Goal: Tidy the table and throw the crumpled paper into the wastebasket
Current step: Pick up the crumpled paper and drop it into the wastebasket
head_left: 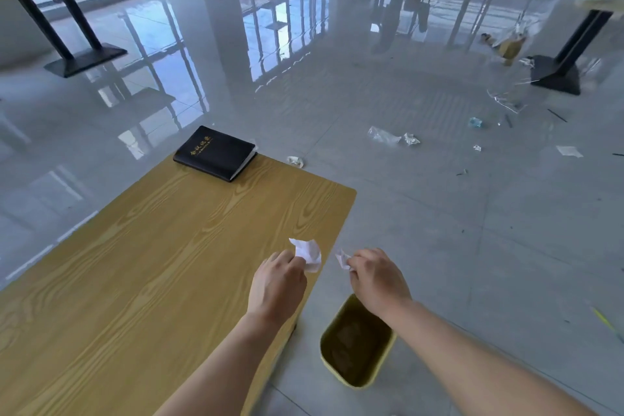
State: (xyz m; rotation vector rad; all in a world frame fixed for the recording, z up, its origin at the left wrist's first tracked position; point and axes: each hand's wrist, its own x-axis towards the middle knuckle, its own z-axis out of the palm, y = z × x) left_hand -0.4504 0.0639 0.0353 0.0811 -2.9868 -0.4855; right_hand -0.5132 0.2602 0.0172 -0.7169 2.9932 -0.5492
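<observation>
At the far left end of the wooden table (135,263) a black notebook (216,154) lies flat, well apart from the hands. Nearer, over the table's right edge, the left hand (275,284) has its fingers curled and pinches a crumpled paper (309,252), which sticks out beyond the fingertips, away from the person. Just to its right, off the table and over the floor, the right hand (378,277) pinches a smaller paper scrap (343,258) in curled fingers. The yellow wastebasket (358,383) stands on the floor beside the table, below both hands and closer to the person. The right wrist crosses above its far rim, so that hand looks nearer to a drop, while the left would need to move right and back. The basket's inside looks dark, with no white paper visible in it. Further right, loose litter (393,138) lies on the floor.
</observation>
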